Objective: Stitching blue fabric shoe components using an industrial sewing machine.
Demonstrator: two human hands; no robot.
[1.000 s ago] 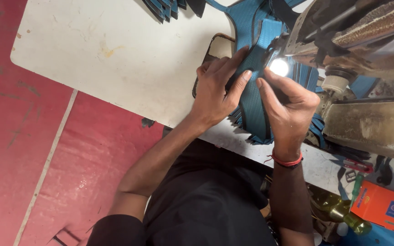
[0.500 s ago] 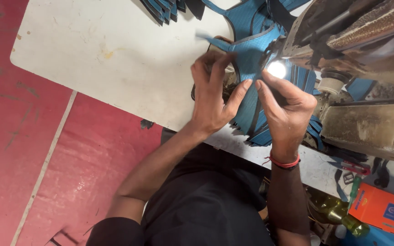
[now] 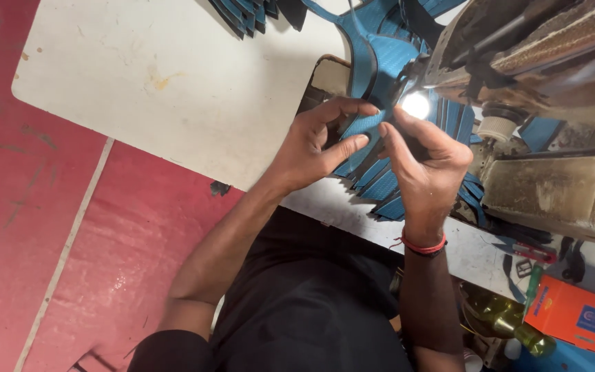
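Since prev. frame, blue piece [image 3: 363, 131] drawn lower: my left hand [image 3: 315, 148] & right hand [image 3: 425, 162] pinch it closed-fingered beside lamp [image 3: 416, 105]; orange box [image 3: 576, 318] well below-right of lamp.

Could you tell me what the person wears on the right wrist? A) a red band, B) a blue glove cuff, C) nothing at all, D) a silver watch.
A: a thin red band circles the wrist just below the right hand, which meets the left hand on a blue textured piece beside the sewing machine.
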